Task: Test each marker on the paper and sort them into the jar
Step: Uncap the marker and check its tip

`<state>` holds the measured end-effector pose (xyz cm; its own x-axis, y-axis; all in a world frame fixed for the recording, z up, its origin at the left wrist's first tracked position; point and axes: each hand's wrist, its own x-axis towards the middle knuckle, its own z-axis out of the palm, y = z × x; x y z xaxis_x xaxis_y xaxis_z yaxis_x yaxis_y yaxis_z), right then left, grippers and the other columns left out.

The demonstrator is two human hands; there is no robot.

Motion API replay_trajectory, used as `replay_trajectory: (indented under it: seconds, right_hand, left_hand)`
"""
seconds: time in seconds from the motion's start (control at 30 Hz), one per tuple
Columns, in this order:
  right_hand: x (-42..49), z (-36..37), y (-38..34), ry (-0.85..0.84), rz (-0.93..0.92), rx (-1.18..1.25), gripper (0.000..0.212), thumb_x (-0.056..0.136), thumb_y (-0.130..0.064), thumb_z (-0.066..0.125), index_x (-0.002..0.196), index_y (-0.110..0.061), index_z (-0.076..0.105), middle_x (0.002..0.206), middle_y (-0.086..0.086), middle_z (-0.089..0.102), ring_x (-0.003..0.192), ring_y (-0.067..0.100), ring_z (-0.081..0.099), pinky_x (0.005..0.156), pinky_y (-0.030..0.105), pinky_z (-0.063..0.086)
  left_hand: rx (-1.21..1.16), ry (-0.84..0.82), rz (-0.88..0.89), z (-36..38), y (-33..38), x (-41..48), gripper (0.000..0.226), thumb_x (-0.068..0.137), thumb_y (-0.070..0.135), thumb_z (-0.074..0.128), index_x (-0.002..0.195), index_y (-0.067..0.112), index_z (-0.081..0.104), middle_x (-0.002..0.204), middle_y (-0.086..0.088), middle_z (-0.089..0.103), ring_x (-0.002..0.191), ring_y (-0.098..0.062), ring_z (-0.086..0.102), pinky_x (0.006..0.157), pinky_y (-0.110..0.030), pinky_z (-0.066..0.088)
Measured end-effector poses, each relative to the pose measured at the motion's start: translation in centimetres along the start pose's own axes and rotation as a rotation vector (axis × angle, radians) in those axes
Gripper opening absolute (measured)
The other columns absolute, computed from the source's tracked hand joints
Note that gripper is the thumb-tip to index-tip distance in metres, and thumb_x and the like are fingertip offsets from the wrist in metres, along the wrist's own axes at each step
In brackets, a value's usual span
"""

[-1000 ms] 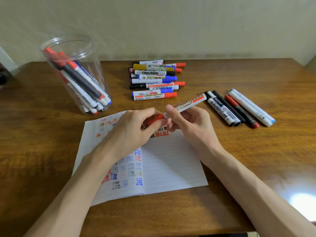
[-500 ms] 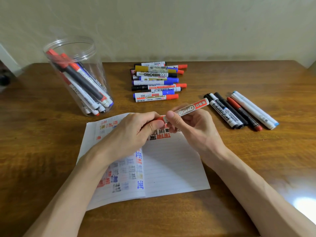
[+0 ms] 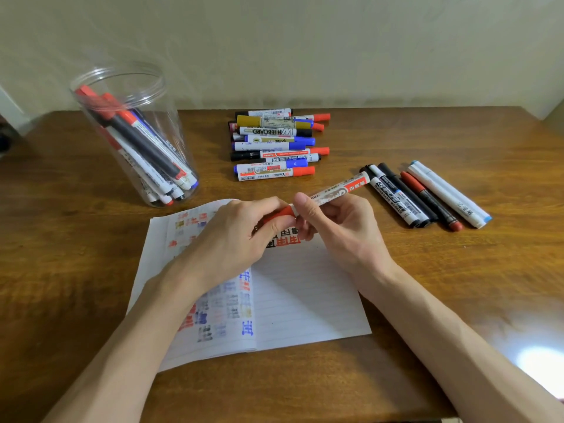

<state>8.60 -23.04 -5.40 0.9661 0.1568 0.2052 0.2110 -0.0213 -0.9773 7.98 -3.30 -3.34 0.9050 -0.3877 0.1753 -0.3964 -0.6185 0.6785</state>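
The jar stands near the far left corner of the bench. Above the paper, the left hand curls round the red cap of the marker — the right hand pinches it by the barrel, thumb on top, tail angled toward the far right.

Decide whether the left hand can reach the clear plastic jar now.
Probably yes: nothing stands between the left hand and the clear plastic jar, though its fingers grip the red-capped white marker.

Table: jar, paper, loose markers
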Motion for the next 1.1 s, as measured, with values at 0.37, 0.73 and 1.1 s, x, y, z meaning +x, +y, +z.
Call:
replay_trajectory:
  seconds: [0.37,0.73,1.1]
  right_hand:
    - [-0.21,-0.34,-0.40,-0.056,0.015,0.050,0.028,0.101,-0.028,0.068,0.099,-0.001,0.074,0.081,0.013,0.072,0.074,0.021,0.067,0.074,0.033,0.057]
    - [0.07,-0.46,-0.26,0.006,0.004,-0.015,0.033,0.102,-0.036,0.067,0.085,-0.008,0.074,0.075,0.009,0.071,0.068,0.026,0.066,0.070,0.045,0.055]
    - [0.19,-0.73,-0.55,-0.019,-0.023,0.015,0.033,0.104,-0.032,0.062,0.094,-0.003,0.073,0.073,0.000,0.065,0.069,0.019,0.057,0.070,0.036,0.048]
  left_hand:
    - [-0.105,-0.022,-0.019,-0.59,0.49,-0.10,0.022,0.100,0.043,0.056,0.109,0.034,0.073,0.096,0.023,0.074,0.097,-0.001,0.069,0.077,-0.024,0.057]
    - [-0.086,-0.072,-0.034,-0.72,0.35,0.16,0.028,0.104,0.047,0.048,0.100,0.030,0.071,0.087,0.007,0.073,0.086,-0.013,0.069,0.073,-0.043,0.055]
    - [-0.204,-0.089,-0.019,-0.78,0.40,0.47,0.028,0.105,0.040,0.051,0.100,0.024,0.073,0.083,0.006,0.072,0.079,-0.009,0.067,0.066,-0.027,0.053]
